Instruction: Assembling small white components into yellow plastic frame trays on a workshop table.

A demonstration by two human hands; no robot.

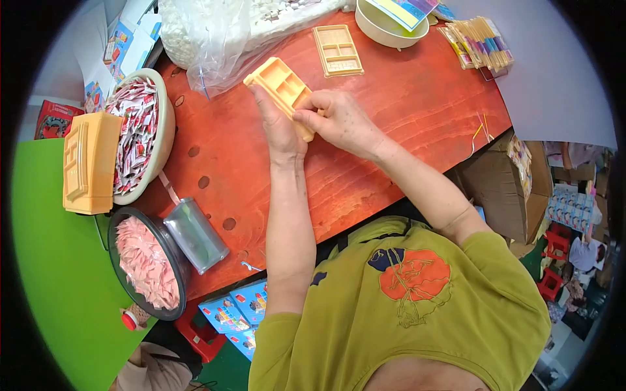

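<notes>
Both hands hold one yellow plastic compartment tray [282, 85] above the red wooden table [404, 111]. My left hand [277, 127] grips it from underneath, fingers wrapped round its left edge. At the tray's near end, my right hand [339, 120] pinches it with fingertips closed. The tray is tilted, its divided compartments facing up and right. A second, similar tray [337, 50] lies flat on the table just beyond.
At left are a stack of yellow trays [88, 163], a cream bowl of red-and-white packets [138, 133], a dark bowl of pink pieces [149, 264] and a clear container [194, 234]. A clear bag of white pieces [222, 29], a cream bowl [385, 29] and wrapped sticks [479, 42] lie beyond.
</notes>
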